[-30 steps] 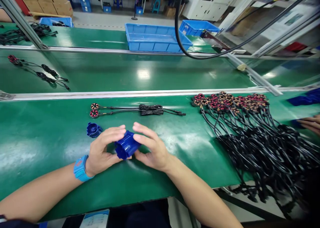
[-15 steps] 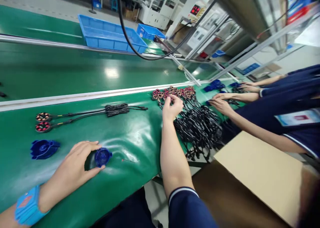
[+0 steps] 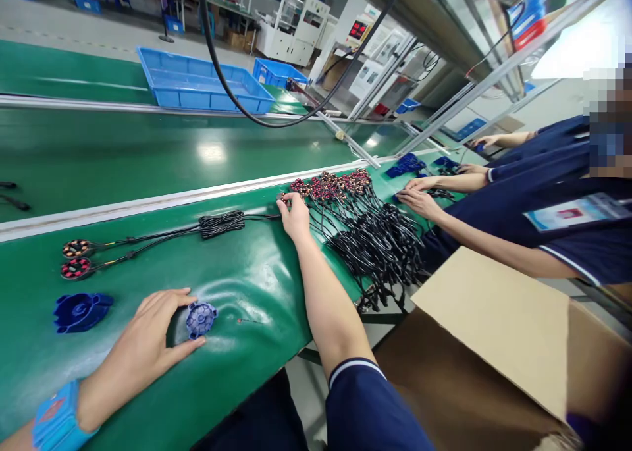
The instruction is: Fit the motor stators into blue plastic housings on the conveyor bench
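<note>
My left hand [image 3: 155, 332] is closed round the edge of a small round blue plastic housing [image 3: 201, 319], thumb on one side and fingers on the other. A second blue housing [image 3: 83, 311] lies to its left on the green table mat. At the left edge of a pile of copper-wound stators [image 3: 336, 185], my right hand [image 3: 296, 219] pinches one stator [image 3: 284, 199], mostly hidden by the fingers. Black cables [image 3: 380, 240] run from the piled stators toward the table's edge. Two more stators [image 3: 76, 258], with a bundled black cable [image 3: 222, 223], lie on the left.
Co-workers' hands [image 3: 419, 197] work on the right, near blue parts [image 3: 405, 165]. An open cardboard box [image 3: 498, 326] stands below at the right. Beyond the white rail [image 3: 148, 204] sits a blue tray [image 3: 207, 85]. A black cable [image 3: 220, 76] hangs overhead.
My right hand has drawn left to the pile's edge, with a stator in its fingers. The housing in my left hand has turned and shows a paler, ribbed face.
</note>
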Action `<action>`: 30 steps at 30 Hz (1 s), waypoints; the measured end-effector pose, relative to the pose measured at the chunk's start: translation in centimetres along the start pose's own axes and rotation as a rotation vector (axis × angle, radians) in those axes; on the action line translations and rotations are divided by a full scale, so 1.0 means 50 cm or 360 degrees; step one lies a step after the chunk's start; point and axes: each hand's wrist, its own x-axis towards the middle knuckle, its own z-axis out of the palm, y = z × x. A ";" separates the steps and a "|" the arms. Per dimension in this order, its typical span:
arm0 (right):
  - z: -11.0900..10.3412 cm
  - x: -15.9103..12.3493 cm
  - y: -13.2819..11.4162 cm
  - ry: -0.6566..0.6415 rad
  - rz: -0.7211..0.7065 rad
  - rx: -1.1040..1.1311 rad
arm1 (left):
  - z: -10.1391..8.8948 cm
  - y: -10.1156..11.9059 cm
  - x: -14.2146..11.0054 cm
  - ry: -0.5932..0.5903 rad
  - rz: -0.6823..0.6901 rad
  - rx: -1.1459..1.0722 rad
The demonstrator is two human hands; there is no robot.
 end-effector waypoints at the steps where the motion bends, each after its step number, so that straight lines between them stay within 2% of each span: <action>1: -0.007 -0.004 -0.009 0.0032 -0.0002 0.0052 | 0.001 0.000 0.000 -0.0001 -0.0008 -0.0004; 7: -0.067 -0.014 -0.042 0.0307 -0.0037 0.0168 | 0.003 0.002 -0.003 -0.0044 -0.0072 -0.0025; 9: -0.065 -0.011 -0.041 0.0248 -0.0064 0.0116 | 0.002 0.003 -0.003 -0.0048 -0.0070 -0.0015; 15: 0.010 0.013 -0.025 -0.0100 -0.0006 -0.0073 | 0.002 -0.002 -0.005 -0.0031 -0.0017 0.0038; 17: 0.013 0.022 -0.017 -0.0150 0.0022 -0.0141 | 0.002 -0.004 -0.005 -0.0028 0.0000 0.0040; 20: -0.029 0.032 0.009 -0.0038 0.0169 -0.0286 | 0.002 -0.005 -0.004 -0.0025 0.0016 0.0041; 23: -0.091 0.036 0.055 0.0078 0.0461 -0.0458 | 0.003 -0.004 -0.004 -0.0014 0.0021 0.0037; 26: -0.128 0.039 0.101 -0.0046 0.0654 -0.0538 | 0.005 -0.003 -0.003 -0.0017 0.0021 0.0026; 30: -0.132 0.069 0.134 -0.0213 0.0679 -0.0569 | 0.008 -0.002 -0.001 -0.0036 -0.0004 0.0018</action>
